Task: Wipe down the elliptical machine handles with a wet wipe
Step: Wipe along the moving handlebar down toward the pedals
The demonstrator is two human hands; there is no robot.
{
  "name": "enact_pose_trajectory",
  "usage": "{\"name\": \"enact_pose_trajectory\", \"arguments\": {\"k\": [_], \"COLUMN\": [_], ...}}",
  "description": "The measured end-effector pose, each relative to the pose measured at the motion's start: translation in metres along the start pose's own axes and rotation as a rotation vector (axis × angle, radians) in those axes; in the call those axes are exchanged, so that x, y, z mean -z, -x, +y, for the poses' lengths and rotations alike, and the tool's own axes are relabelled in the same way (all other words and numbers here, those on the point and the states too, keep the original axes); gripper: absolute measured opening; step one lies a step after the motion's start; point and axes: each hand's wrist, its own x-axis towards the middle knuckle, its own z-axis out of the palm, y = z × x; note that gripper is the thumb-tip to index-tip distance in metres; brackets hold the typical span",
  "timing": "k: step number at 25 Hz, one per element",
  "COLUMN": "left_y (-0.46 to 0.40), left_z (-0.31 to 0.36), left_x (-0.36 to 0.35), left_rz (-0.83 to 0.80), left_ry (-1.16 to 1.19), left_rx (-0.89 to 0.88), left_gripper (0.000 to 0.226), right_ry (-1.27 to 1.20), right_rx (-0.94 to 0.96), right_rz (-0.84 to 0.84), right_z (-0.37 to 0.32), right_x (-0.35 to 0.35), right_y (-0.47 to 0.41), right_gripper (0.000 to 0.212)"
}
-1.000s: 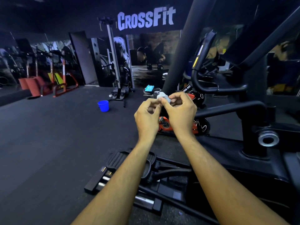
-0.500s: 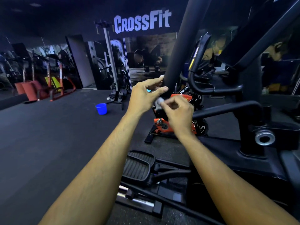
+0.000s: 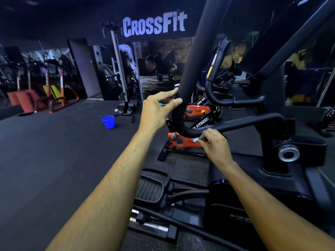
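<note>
The elliptical's thick black handle bar (image 3: 194, 66) rises up the middle of the head view and curves at its base toward the right. My left hand (image 3: 156, 110) touches the bar's left side just above the curve, fingers and thumb nearly straight. My right hand (image 3: 214, 145) is lower, under the curved part of the bar, pinching a small crumpled white wet wipe (image 3: 195, 140) at its fingertips. Most of the wipe is hidden in my fingers.
The elliptical's pedal (image 3: 151, 186) and black body (image 3: 282, 160) fill the lower right. An orange spin bike (image 3: 186, 143) stands right behind the handle. A blue bucket (image 3: 108, 121) sits on the dark gym floor to the left, with weight racks along the far wall.
My hands have parted. The left one rose to the handle bar and touches it; the right one dropped with the wipe to below the bar's curve.
</note>
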Motion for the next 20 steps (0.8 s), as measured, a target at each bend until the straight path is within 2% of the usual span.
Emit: {"name": "enact_pose_trajectory", "arguments": {"k": [2, 4, 6, 9, 11, 14, 16, 20], "left_y": [0.002, 0.003, 0.005, 0.005, 0.006, 0.009, 0.007, -0.007], "left_z": [-0.001, 0.0, 0.001, 0.003, 0.003, 0.005, 0.008, 0.017], "left_x": [-0.002, -0.004, -0.004, -0.003, -0.002, -0.003, -0.001, 0.012], "left_rz": [0.015, 0.021, 0.022, 0.018, 0.02, 0.001, -0.006, -0.109], "left_ry": [0.014, 0.025, 0.021, 0.012, 0.023, -0.002, -0.026, -0.121], "left_rx": [-0.002, -0.01, -0.014, -0.011, -0.01, -0.007, -0.001, -0.018], "left_gripper": [0.041, 0.041, 0.041, 0.042, 0.042, 0.042, 0.041, 0.042], "right_ry": [-0.06, -0.229, -0.514, -0.919, -0.877, -0.521, -0.519, -1.267], "right_rx": [0.058, 0.036, -0.161, -0.415, -0.431, -0.335, -0.351, -0.654], "right_rz": [0.004, 0.071, 0.121, -0.004, -0.085, -0.247, -0.33, -0.153], "right_z": [-0.012, -0.039, -0.06, -0.073, -0.07, -0.046, -0.048, -0.092], "right_x": [0.006, 0.013, 0.02, 0.017, 0.011, 0.005, 0.005, 0.013], "right_y": [-0.004, -0.026, -0.055, -0.067, -0.061, -0.059, -0.074, -0.105], "right_gripper": [0.02, 0.01, 0.011, 0.028, 0.033, 0.03, 0.03, 0.032]}}
